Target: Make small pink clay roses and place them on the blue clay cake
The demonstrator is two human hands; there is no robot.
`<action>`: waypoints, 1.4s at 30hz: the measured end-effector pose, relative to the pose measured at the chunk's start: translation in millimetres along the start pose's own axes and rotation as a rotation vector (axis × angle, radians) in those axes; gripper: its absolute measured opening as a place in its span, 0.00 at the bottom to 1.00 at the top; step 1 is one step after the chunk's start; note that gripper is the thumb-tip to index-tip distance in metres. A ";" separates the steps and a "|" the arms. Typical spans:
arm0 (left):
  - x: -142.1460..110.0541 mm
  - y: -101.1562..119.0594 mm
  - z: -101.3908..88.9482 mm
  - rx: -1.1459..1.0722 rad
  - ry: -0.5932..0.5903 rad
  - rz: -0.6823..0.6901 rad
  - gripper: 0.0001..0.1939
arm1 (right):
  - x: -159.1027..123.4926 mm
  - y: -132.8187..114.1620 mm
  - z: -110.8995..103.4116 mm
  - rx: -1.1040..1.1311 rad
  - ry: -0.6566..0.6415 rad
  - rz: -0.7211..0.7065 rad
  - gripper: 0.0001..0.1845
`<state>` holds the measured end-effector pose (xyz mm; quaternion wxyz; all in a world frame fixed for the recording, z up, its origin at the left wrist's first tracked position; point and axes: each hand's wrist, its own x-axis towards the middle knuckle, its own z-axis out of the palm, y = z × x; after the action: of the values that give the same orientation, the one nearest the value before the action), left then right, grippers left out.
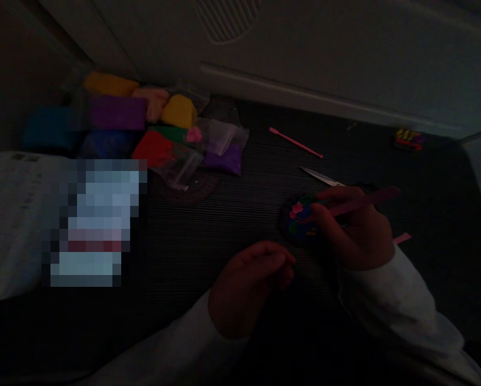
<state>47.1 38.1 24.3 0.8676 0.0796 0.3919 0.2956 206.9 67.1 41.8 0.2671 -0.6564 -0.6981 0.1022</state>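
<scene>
The scene is very dark. My right hand (357,233) is closed around a thin pink stick tool (365,202), its tip resting on a small round dark piece (300,220) decorated with pink, blue and green clay. My left hand (250,284) rests on the dark ribbed mat (208,236) just left of that piece, fingers curled together near its edge; whether they pinch anything is hidden by the dark. Both arms wear white sleeves.
A heap of clay packets (144,126) in yellow, purple, blue, red and green lies at the back left. A second pink stick (295,142) and a blade-like tool (321,177) lie behind the piece. White paper (11,214) is at left, and a small colourful object (409,139) at the far right.
</scene>
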 end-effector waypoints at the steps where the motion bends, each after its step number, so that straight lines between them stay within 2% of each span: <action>1: 0.1 -0.3 -0.2 -0.004 0.003 -0.003 0.05 | 0.1 -0.1 -0.2 0.001 -0.003 0.000 0.10; 14: -1.4 2.7 2.9 -0.004 0.041 -0.021 0.04 | 0.9 0.0 0.9 0.041 0.026 0.055 0.09; 19: -2.3 1.9 2.6 0.001 0.019 -0.007 0.05 | 1.3 2.0 2.2 0.092 0.045 0.061 0.08; 29: -1.9 0.9 1.8 -0.004 0.014 -0.013 0.05 | 2.1 -3.3 1.5 0.022 0.010 0.088 0.08; 35: -2.2 1.0 2.0 0.006 0.009 0.002 0.05 | 1.5 3.0 6.6 0.072 0.071 0.083 0.06; 42: -2.8 2.0 3.4 0.003 0.021 -0.016 0.05 | 2.6 3.8 7.2 0.098 0.079 0.091 0.06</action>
<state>47.2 38.4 29.1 0.8655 0.0749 0.4023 0.2889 206.6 71.6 34.6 0.3214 -0.6772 -0.6505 0.1224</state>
